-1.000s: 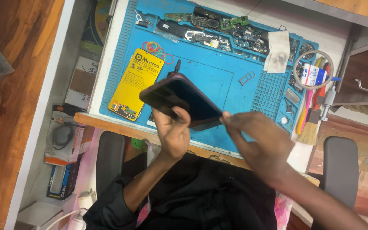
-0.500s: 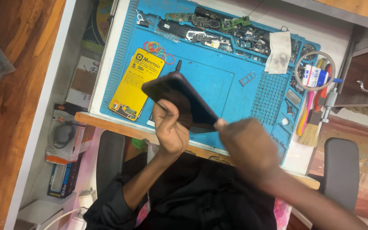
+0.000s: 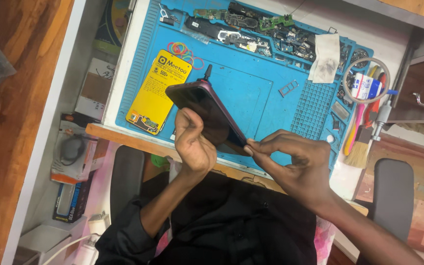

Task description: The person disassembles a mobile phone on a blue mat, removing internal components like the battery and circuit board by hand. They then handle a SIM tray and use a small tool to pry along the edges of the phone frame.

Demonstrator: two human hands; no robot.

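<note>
The dark phone (image 3: 204, 115) is held tilted above the blue work mat (image 3: 251, 93), near the middle of the view, its long edge running from about ten o'clock down to four o'clock. The left hand (image 3: 193, 147) sits under the phone at its six o'clock side, fingers curled closed around the lower edge, gripping it from below. The right hand (image 3: 295, 164) comes in from four o'clock; its thumb and forefinger are pinched tight on the phone's lower corner, the other fingers loosely bent.

On the mat at nine o'clock of the phone lies a yellow card (image 3: 158, 91), with coloured rubber bands (image 3: 182, 50) just beyond it at eleven o'clock. Circuit boards and small phone parts (image 3: 251, 27) line the mat's far edge at twelve o'clock, and a stained white cloth (image 3: 326, 58) lies at one o'clock. At three o'clock, off the mat, a brush (image 3: 357, 147) rests on the white surface (image 3: 342, 174).
</note>
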